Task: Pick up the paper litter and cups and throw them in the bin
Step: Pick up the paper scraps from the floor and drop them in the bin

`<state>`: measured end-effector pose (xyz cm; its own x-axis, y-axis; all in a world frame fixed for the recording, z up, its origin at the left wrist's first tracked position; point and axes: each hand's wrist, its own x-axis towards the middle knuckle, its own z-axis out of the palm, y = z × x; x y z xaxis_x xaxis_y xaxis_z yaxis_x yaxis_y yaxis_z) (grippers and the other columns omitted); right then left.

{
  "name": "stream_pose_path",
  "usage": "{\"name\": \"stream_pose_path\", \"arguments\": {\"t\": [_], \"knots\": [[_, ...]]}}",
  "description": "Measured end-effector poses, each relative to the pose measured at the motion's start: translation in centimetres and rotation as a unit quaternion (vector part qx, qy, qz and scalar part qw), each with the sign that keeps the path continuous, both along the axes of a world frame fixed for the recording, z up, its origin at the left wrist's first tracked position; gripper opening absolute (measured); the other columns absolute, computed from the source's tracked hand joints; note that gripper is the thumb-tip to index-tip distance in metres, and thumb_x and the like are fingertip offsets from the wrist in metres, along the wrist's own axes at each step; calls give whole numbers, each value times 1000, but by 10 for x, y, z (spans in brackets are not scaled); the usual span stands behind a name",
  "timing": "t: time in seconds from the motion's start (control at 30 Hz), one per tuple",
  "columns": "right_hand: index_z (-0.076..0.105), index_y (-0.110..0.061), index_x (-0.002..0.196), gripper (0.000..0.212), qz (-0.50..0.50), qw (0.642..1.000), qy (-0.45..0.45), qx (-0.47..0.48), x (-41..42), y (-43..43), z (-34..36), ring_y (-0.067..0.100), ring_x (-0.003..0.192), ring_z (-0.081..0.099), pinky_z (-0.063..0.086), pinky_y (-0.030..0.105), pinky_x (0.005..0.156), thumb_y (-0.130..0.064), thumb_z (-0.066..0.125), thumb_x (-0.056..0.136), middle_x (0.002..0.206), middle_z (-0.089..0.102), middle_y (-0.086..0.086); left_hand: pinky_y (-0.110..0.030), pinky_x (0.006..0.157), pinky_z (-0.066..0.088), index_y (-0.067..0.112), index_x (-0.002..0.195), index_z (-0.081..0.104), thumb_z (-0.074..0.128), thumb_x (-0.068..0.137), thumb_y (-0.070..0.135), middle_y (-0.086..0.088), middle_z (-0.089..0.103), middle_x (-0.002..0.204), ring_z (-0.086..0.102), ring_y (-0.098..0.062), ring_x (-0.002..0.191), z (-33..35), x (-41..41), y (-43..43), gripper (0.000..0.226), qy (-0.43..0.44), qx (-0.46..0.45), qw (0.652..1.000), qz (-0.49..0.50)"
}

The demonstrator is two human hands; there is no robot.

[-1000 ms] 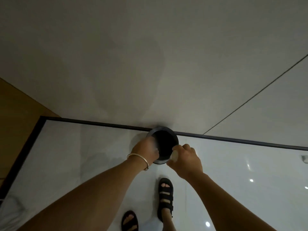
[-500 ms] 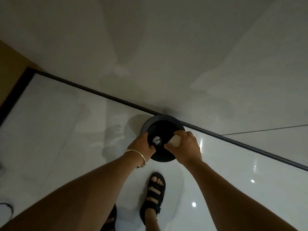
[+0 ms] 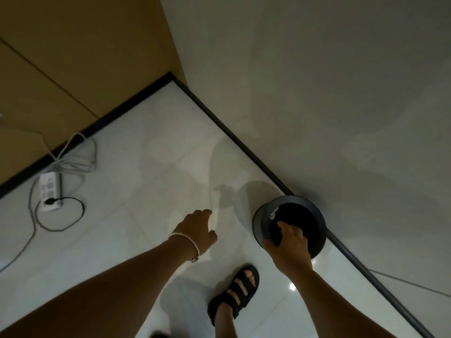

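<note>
Bin (image 3: 256, 224) handling comes first: your right grip (image 3: 289, 242) curls over the near rim, thumb inside, fingers wrapped on the dark edge, w/ no litter visible in it. Left grip (image 3: 199, 228) hangs slack-fingered over the floor (image 3: 136, 191), holding nothing. The bin stands on the floor tight against the black skirting (image 3: 244, 145), near your sandal (image 3: 234, 292); a pale scrap (image 3: 273, 212), prob. paper, shows just inside its far-left rim. Judging by that, this drop looks done, so release the rim w/o tipping it: it's a round tub w/ a smooth hard wall, likely light plastic, & the glossy tile gives little friction. No cups or other paper in view, so scan for them next; mind the power strip (image 3: 50, 191) & loose cables (image 3: 75, 164) far left.
</note>
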<state>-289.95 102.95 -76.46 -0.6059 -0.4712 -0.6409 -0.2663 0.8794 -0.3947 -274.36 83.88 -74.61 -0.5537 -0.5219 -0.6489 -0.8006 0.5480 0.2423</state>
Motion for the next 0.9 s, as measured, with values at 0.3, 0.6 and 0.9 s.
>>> {"name": "stream_pose_path", "arguments": {"t": [0.3, 0.6, 0.9], "knots": [[22, -32, 150, 77, 310, 949, 59, -18, 141, -125, 91, 27, 142, 18, 35, 47, 106, -59, 55, 87, 156, 19, 3, -37, 108, 33, 18, 145, 29, 49, 88, 46, 0, 34, 148, 27, -20, 138, 85, 191, -14, 66, 59, -101, 979, 169], [24, -32, 150, 75, 537, 840, 60, -49, 320, -194, 149, 23, 142, 18, 33, 43, 107, -62, 50, 86, 155, 22, -1, -38, 107, 32, 19, 145, 29, 48, 87, 49, 0, 33, 149, 26, -21, 138, 139, 355, -6, 68, 26, -127, 927, 352], [28, -31, 149, 74, 696, 715, 31, -55, 467, -204, 151, 22, 139, 23, 35, 40, 105, -59, 54, 85, 152, 27, -1, -39, 105, 33, 20, 142, 33, 50, 85, 49, 0, 36, 147, 30, -21, 136, 130, 492, 66, 67, -5, -98, 817, 569]]}}
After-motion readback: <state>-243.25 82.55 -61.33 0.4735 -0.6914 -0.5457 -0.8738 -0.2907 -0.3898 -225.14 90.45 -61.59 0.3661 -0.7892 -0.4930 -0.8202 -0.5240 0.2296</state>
